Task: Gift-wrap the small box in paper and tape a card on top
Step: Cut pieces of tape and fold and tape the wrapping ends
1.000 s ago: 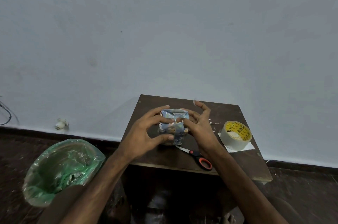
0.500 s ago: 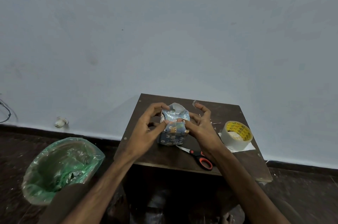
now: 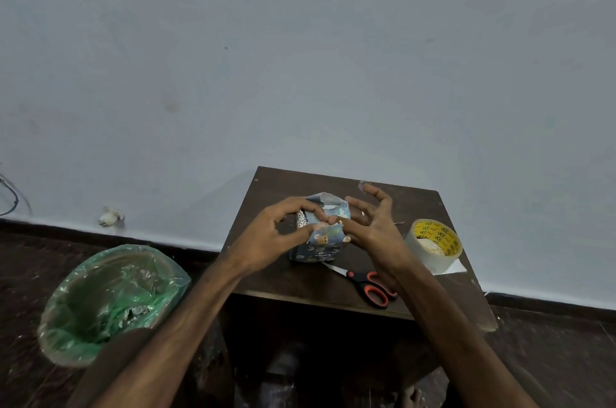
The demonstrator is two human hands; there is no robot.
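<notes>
From my feed: small box (image 3: 322, 242) stands on the dark wooden table (image 3: 300, 284), about centre, covered in blue cartoon-print wrapping paper (image 3: 328, 234). Paper at the top end isn't closed, and the flaps stick up with a pale inner face showing. Clock bearings are from the box, 12 toward the wall. Left hand (image 3: 266, 237) is in from 8 o'clock, index curled over the top left edge, thumb pressed on the near face, clamped on the paper. Right hand (image 3: 376, 231) is in from 4 o'clock, with thumb and index pinching the paper at the top near edge, almost touching the left thumb. Its other three fingers are spread and lifted clear. A small clear scrap, which looks like a tape piece (image 3: 361, 186), sits at a raised fingertip. I can't confirm it's stuck there. Clear packing tape roll (image 3: 433, 246) with yellow core is at 3 o'clock, lying flat on a white card (image 3: 459, 269) at the table edge. Scissors (image 3: 368, 286) with orange-black handles are at 5 o'clock, blade tip just beside the box base, handles partly under my right wrist. Bin with green liner (image 3: 110, 301) is on the floor at 8 o'clock, well apart from the table.
</notes>
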